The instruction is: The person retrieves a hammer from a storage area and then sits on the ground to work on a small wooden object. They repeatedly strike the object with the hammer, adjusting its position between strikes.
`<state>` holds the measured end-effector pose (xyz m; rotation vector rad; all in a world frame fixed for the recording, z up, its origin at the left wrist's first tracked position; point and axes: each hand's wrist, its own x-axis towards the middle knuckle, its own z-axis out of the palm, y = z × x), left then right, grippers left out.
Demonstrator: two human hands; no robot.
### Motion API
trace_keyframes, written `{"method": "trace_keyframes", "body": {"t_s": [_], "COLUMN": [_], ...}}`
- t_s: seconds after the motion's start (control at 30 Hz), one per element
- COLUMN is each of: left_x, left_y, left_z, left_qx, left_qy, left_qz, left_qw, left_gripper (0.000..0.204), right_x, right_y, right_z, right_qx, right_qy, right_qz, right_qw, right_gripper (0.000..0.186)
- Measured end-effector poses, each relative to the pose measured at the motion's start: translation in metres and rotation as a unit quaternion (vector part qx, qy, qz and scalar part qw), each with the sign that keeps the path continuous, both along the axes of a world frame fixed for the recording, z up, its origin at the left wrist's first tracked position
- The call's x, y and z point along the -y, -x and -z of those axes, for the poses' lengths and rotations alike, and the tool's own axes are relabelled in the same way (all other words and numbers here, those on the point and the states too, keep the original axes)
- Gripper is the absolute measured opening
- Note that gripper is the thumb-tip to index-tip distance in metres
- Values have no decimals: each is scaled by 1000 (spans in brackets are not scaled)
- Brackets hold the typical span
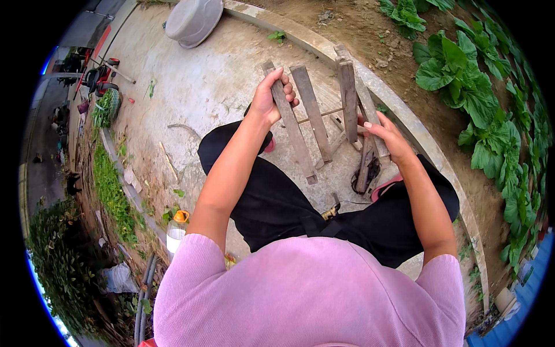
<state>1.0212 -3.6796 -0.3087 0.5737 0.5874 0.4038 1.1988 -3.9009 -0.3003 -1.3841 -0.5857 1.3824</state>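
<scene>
Between my knees is a weathered wooden frame (pixel 312 114) made of several grey slats. A thin rod runs crosswise through the slats and joins them. My left hand (pixel 272 99) is closed round the upper part of the leftmost slat. On the right side, my right hand (pixel 388 134) grips the outer slat lower down, its thumb on the near face. Short wood pieces (pixel 363 165) and a dark tangled coil (pixel 374 169) lie below the frame, near my right foot. A small brass-coloured thing (pixel 329 214) shows between my thighs; its kind is unclear.
A grey plastic basin (pixel 193 20) sits at the far edge of the concrete (pixel 191 81). Along the right, a low curb (pixel 430 144) borders soil with leafy green plants (pixel 451 63). A bottle with an orange cap (pixel 176 231) stands left of me. A red wheeled machine (pixel 103 78) is farther left.
</scene>
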Motion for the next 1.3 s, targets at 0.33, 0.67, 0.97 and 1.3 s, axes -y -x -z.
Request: {"method": "trace_keyframes", "body": {"t_s": [0.33,0.67,0.97,1.3], "left_x": [-1,-3,13,14], "left_y": [-4,-5,-8,-9], "left_z": [-2,-3,2,-5], "left_qx": [-36,-81,-69,-94], "left_qy": [-31,-162,-294,-210], "left_qz": [-9,-15,-44,-56], "left_qw": [999,983,952,972], "left_gripper": [25,28,27,28], "right_x": [-2,-2,1,0], "right_y": [0,12,16,18], "right_z": [11,23,28,25], "right_qx": [-134,1,12,75], "right_qy": [71,27,22,30], "right_qz": [58,14,14,2], "right_qw": [987,1000,1000,997], "right_gripper": [35,37,28,32]}}
